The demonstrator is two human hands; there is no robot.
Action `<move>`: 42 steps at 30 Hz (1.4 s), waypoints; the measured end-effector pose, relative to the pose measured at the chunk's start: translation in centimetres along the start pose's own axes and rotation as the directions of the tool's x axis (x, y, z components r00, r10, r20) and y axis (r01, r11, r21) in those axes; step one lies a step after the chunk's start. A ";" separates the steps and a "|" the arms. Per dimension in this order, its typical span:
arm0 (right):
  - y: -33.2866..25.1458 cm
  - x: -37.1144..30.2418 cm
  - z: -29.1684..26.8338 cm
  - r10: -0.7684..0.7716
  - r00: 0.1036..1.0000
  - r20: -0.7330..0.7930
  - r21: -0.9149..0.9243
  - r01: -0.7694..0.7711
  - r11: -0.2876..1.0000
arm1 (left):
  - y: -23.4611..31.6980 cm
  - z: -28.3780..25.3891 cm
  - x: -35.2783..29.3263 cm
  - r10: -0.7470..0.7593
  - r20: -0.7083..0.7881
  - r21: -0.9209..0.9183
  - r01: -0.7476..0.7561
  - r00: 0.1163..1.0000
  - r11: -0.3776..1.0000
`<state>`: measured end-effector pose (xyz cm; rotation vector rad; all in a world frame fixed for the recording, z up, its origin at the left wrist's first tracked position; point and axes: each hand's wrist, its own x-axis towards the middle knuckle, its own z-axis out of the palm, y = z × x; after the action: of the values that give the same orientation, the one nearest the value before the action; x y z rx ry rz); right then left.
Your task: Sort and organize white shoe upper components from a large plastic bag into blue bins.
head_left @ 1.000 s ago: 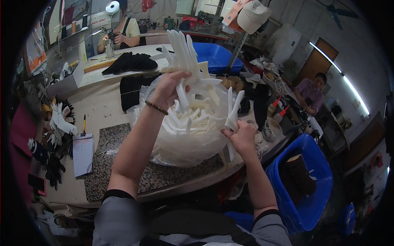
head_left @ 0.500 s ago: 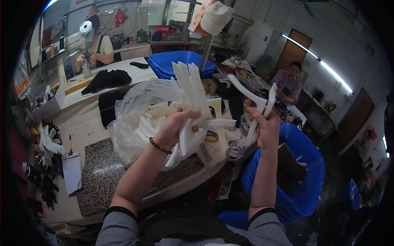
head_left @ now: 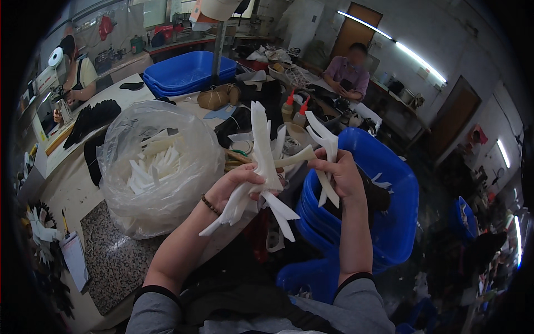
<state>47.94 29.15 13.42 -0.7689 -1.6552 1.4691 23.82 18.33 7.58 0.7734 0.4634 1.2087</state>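
Note:
My left hand [head_left: 233, 186] is wrapped round a bundle of white forked foam-like strips [head_left: 261, 147], whose ends stick out above and below the fist. In my right hand [head_left: 345, 170] are a few more white forked strips [head_left: 328, 139], pinched between thumb and fingers. One cream strip [head_left: 297, 157] reaches from the left bundle to the right fingertips; whether those fingers grip it I cannot tell. Left of my hands, a clear plastic bag [head_left: 119, 200] stands on the table with many loose white strips [head_left: 150, 170] inside.
A speckled stone slab [head_left: 114, 259] and a notepad [head_left: 75, 261] lie at the left. Stacked blue tubs [head_left: 409, 228] stand close at the right; more blue tubs [head_left: 186, 72] sit behind. Red-tipped bottles [head_left: 288, 107] are beyond my hands. Two people sit farther off.
The view has swung right, so the bag and table sit farther left. My hands have come closer together, and the left bundle has turned and spread, with strip ends now pointing down.

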 end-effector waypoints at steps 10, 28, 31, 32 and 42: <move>-0.3 -2.0 -3.4 0.158 0.983 -0.092 0.105 -0.148 0.983 | -4.3 -1.6 5.3 0.044 0.010 0.084 -0.044 0.999 0.995; 2.7 -2.1 -7.1 0.023 0.909 -0.416 0.332 0.128 0.935 | -6.7 -1.5 7.9 -0.162 -0.201 -0.260 0.107 0.966 0.960; 3.7 -2.0 -5.5 0.014 0.948 -0.319 0.423 0.129 0.897 | -6.6 0.1 7.1 -0.054 -0.365 0.051 0.078 0.929 0.996; 4.0 -2.0 -4.9 0.002 0.972 -0.235 0.459 0.109 0.882 | -6.5 1.0 6.9 -0.058 -0.362 0.045 0.080 0.930 0.996; 7.0 -2.8 1.5 -0.044 0.986 -0.158 0.092 0.059 0.994 | -7.8 2.3 5.8 0.346 -0.308 0.351 -0.232 0.886 0.907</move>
<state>47.69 27.05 6.06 -0.7618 -1.4654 1.4053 32.27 21.97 3.82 0.9080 0.8811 1.6007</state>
